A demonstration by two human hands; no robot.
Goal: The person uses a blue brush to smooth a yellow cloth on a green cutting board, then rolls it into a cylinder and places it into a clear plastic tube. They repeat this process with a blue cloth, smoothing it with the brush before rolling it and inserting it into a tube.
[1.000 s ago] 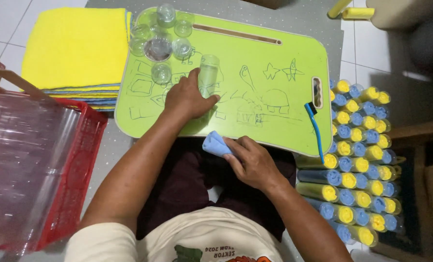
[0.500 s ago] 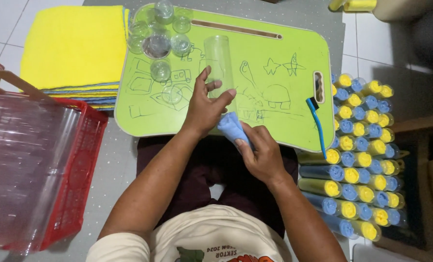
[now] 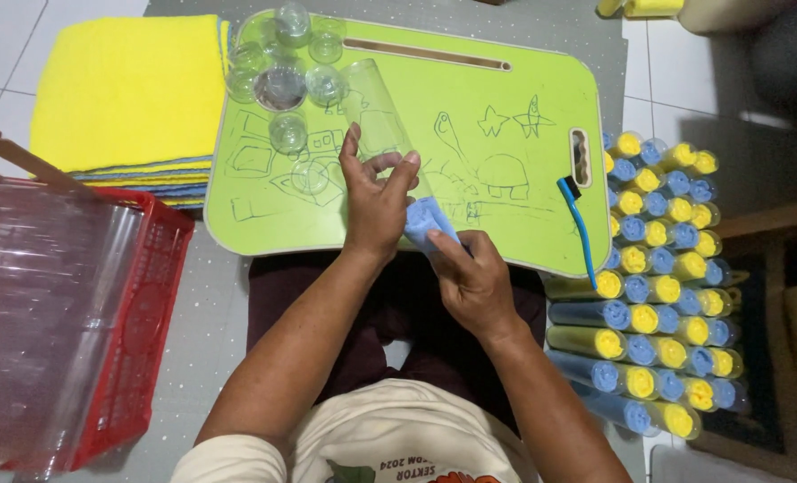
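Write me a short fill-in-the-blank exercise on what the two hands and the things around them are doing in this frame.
1. The left hand holds a clear ____ tube.
2. The right hand pushes a rolled ____ cloth into it.
3. Left of the green board lies a stack of ____ cloths.
4. The basket is ____.

Missing words: plastic; blue; yellow; red

Both forearms are reaching toward twelve o'clock; the left hand is gripping (fingers curled), the right hand pinching.
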